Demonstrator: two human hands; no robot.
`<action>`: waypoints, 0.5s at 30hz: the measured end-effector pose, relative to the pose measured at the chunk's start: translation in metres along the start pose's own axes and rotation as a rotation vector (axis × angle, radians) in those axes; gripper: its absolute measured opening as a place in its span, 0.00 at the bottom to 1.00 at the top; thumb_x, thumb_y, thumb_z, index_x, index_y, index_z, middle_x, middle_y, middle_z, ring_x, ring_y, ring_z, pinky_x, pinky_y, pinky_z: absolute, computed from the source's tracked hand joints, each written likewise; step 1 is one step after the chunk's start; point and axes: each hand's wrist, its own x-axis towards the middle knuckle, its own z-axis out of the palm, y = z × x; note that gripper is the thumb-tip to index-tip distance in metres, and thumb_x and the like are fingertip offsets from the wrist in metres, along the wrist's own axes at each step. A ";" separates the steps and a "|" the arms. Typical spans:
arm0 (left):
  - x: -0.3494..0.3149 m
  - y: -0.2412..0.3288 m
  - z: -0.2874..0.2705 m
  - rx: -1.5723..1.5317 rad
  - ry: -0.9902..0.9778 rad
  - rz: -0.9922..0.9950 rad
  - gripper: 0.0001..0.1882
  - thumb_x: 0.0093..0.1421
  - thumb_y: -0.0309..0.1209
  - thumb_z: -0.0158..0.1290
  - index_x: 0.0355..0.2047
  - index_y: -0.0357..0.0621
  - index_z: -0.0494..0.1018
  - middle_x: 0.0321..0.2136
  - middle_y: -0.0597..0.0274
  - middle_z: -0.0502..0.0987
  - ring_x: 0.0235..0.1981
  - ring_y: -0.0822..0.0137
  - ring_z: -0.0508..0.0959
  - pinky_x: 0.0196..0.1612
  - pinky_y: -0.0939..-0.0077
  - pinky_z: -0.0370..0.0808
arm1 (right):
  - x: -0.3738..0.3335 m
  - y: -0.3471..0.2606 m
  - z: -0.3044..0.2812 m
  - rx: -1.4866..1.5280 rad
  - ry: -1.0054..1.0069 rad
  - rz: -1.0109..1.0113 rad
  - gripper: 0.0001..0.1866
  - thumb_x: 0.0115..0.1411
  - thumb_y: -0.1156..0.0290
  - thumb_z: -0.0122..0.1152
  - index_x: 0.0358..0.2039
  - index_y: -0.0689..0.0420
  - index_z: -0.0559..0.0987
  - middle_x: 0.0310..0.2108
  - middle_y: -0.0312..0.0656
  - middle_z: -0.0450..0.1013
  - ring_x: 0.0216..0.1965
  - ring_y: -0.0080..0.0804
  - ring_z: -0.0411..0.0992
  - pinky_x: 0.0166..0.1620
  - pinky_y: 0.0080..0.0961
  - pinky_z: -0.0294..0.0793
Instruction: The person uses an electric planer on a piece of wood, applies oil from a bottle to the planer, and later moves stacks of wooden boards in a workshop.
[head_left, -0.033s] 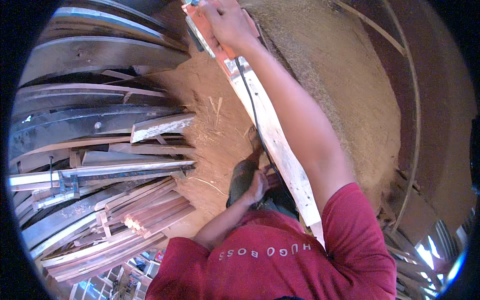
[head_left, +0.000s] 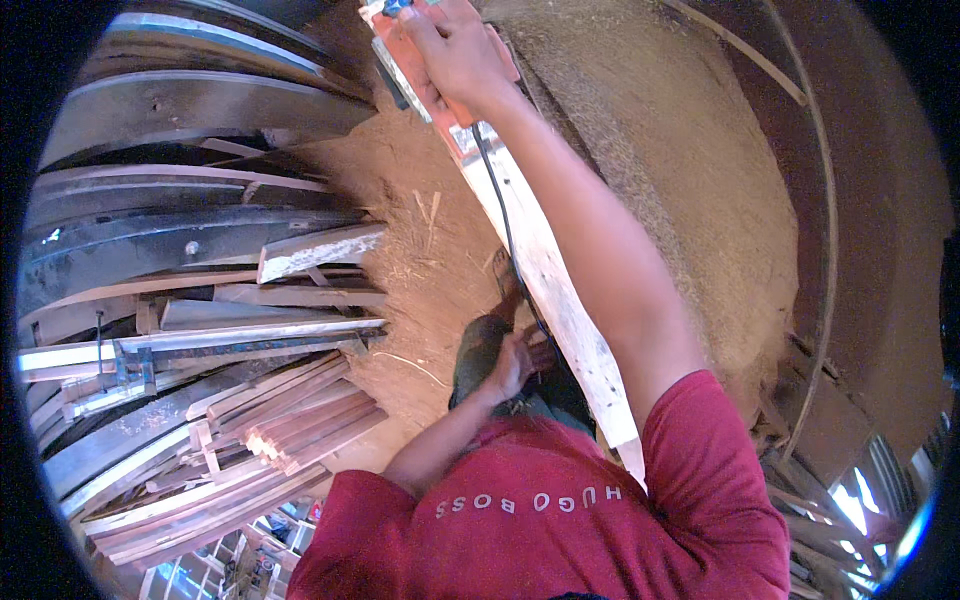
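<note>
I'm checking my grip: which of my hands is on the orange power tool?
Your right hand, on the orange power tool atop the pale board; your left hand is off the tool, nearer your red shirt.

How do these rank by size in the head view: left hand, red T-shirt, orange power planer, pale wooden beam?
1. Red T-shirt
2. Pale wooden beam
3. Orange power planer, partly covered
4. Left hand
</note>
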 end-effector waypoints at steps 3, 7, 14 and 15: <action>0.008 0.006 -0.003 -0.108 0.149 -0.130 0.37 0.64 0.60 0.33 0.61 0.45 0.63 0.54 0.51 0.73 0.50 0.55 0.75 0.56 0.56 0.68 | -0.063 -0.040 -0.028 -0.106 -0.043 0.261 0.28 0.64 0.42 0.47 0.39 0.54 0.84 0.17 0.44 0.73 0.25 0.32 0.76 0.34 0.30 0.73; 0.016 0.001 -0.025 -0.074 -0.079 -0.070 0.38 0.64 0.61 0.31 0.61 0.45 0.64 0.53 0.53 0.73 0.50 0.56 0.73 0.56 0.57 0.67 | -0.137 -0.067 -0.061 -0.105 -0.034 0.336 0.30 0.65 0.43 0.48 0.31 0.58 0.84 0.10 0.39 0.68 0.16 0.26 0.71 0.27 0.28 0.70; 0.026 -0.020 -0.054 0.137 0.037 -0.037 0.42 0.63 0.64 0.24 0.61 0.45 0.65 0.52 0.57 0.76 0.47 0.58 0.75 0.56 0.57 0.66 | -0.268 -0.115 -0.119 -0.128 -0.041 0.348 0.32 0.65 0.45 0.51 0.22 0.64 0.78 0.11 0.39 0.65 0.17 0.23 0.68 0.23 0.29 0.66; 0.021 -0.019 -0.045 0.152 0.026 -0.040 0.42 0.63 0.65 0.24 0.61 0.45 0.65 0.52 0.58 0.76 0.47 0.58 0.75 0.56 0.58 0.66 | -0.289 -0.123 -0.128 -0.140 -0.029 0.352 0.32 0.65 0.45 0.51 0.21 0.64 0.78 0.11 0.39 0.65 0.17 0.23 0.68 0.23 0.29 0.66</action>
